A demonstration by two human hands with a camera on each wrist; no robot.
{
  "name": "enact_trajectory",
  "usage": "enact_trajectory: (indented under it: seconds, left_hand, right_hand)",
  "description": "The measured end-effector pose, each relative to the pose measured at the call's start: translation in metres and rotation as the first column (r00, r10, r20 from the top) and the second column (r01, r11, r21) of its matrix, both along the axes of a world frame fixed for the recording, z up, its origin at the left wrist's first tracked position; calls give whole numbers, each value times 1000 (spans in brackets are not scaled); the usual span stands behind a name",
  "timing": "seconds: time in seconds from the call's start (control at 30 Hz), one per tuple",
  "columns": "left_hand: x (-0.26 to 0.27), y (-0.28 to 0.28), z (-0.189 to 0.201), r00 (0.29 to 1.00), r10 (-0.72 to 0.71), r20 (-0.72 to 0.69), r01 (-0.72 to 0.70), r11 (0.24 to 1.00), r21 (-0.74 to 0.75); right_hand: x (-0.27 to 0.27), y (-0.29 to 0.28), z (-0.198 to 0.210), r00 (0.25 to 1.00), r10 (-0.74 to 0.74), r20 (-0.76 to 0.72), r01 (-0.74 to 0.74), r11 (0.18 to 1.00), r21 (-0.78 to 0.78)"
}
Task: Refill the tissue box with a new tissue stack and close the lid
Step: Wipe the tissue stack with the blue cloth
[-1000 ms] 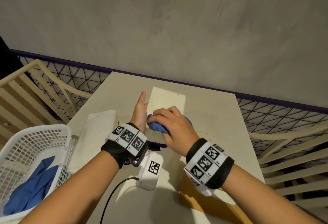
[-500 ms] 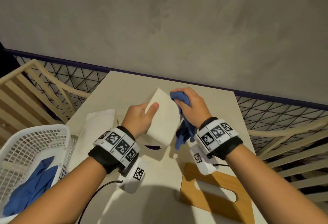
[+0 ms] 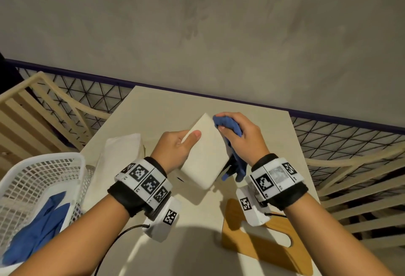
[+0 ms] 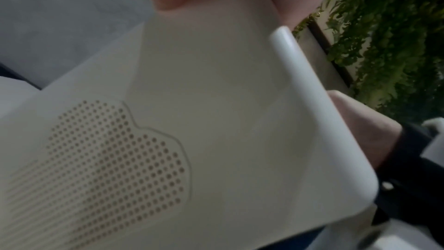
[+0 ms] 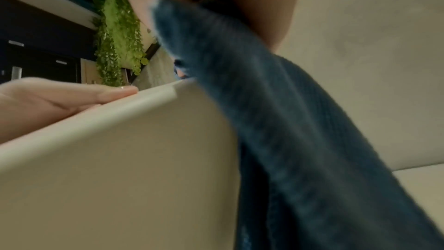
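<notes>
1. Tissue box (image 3: 205,155), white and lidless, is lifted off the tabletop (image 3: 153,109) and tilted; the left hand (image 3: 175,148) grips its near-left side, thumb laid across the upturned face.
2. On the box's far-right corner, the right hand (image 3: 241,137) is closed around a bunched blue cloth (image 3: 228,125), whose tail hangs down beside the box.
3. Judged from this, the step in hand is wiping the box before refilling (no tissues are seen going in yet). To do it well, I would keep the left grip firm so the box does not twist, press the cloth flat rather than balled, and work each face and edge in turn.
4. The left wrist view shows a dotted cloud pattern (image 4: 100,159) on 1 face of the box; that textured patch may need a second pass.
5. Counted: 1 box; 1 wooden lid (image 3: 263,245) with a slot, lying on the tabletop nearer the person than the box; 1 white tissue stack (image 3: 118,155) left of the box; 1 cloth in hand; 1 white basket (image 3: 32,166) further left, holding more blue fabric (image 3: 37,229) whose number I cannot tell.
</notes>
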State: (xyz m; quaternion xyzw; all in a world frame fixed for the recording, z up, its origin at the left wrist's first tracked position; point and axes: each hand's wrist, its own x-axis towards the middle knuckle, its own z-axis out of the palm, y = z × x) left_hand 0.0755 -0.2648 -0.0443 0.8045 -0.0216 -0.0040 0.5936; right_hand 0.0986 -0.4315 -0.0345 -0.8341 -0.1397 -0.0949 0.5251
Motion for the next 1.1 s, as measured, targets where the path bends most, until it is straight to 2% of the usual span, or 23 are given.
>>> enact_trajectory:
  seconds: [0.1, 0.17, 0.23, 0.33, 0.4, 0.5, 0.57, 0.67, 0.83, 0.9, 1.03, 1.1]
  left_hand:
    - [3, 1, 1, 993, 75, -94, -90, 982, -165]
    - [5, 2, 4, 969, 147, -198, -207, 920, -333]
    - [9, 3, 8, 948, 164, -273, -273, 859, -433]
    - [10, 12, 15, 940, 161, -302, -298, 819, -490]
    - [9, 23, 23, 939, 166, -303, -311, 789, -531]
    - [4, 38, 36, 944, 190, -268, -314, 764, -564]
    - [1, 39, 42, 947, 207, -247, -314, 763, -565]
    - [-4, 28, 44, 941, 253, -222, -334, 789, -516]
    - [-8, -5, 45, 955, 255, -149, -295, 857, -423]
    - [-7, -20, 39, 956, 270, -115, -293, 899, -326]
    - [5, -41, 18, 960, 273, -66, -277, 959, -63]
    - [16, -47, 10, 958, 282, -58, -280, 959, 49]
  right_hand:
    - [-9, 3, -4, 992, -81, 97, 64, 984, 168]
    - [-18, 17, -8, 978, -134, 162, 97, 971, 217]
    - [-21, 31, -13, 978, -141, 155, 97, 960, 261]
    - [-6, 38, -21, 987, -159, -11, 151, 911, 384]
    - [10, 28, -39, 966, -222, -130, 253, 907, 337]
    - [24, 17, -73, 903, -280, -327, 377, 881, 285]
    - [24, 15, -87, 832, -239, -500, 434, 842, 320]
    - [17, 21, -98, 754, -197, -626, 473, 825, 310]
    - [19, 27, -117, 763, -229, -604, 468, 840, 273]
    - [21, 27, -123, 746, -92, -660, 426, 828, 366]
    - [14, 13, -84, 751, 100, -652, 440, 661, 608]
    - [18, 0, -80, 748, 94, -657, 451, 654, 607]
